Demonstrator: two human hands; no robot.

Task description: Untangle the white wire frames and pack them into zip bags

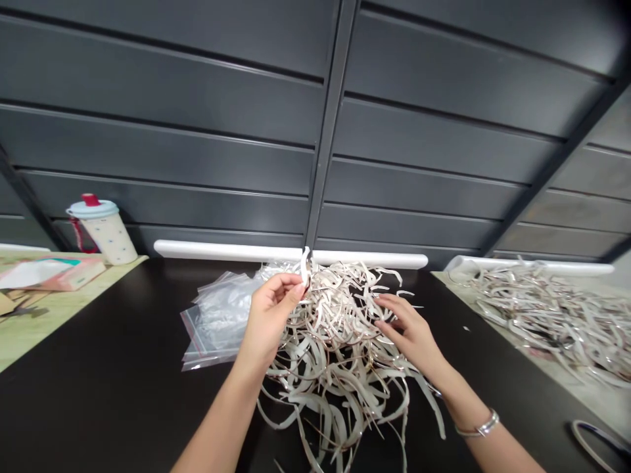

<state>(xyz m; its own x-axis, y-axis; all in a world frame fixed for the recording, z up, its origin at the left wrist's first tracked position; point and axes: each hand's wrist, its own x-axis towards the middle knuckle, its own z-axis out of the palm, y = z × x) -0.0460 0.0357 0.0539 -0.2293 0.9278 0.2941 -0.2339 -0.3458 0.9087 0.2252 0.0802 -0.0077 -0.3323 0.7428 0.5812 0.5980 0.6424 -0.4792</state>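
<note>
A heap of thin, curved white strips with shiny brownish edges (340,381) lies on the black table. My left hand (269,315) is closed, thumb and fingers pinching one curved white strip (305,264) upright above the heap's far left side. On the heap's right side, my right hand (411,335) reaches in with fingers apart and slightly bent. Its fingertips are close to the strips; whether they touch any cannot be made out. Beside my left hand lie clear zip bags (217,322), partly hidden by that hand.
A dark slatted panel (246,98) rises behind the black table (98,355), with white padded bars (227,251) along its foot. More strips (557,315) are piled at right, near a ring-shaped item (586,443). A white cup with a blue lid (111,236) and a pink packet (73,274) stand left.
</note>
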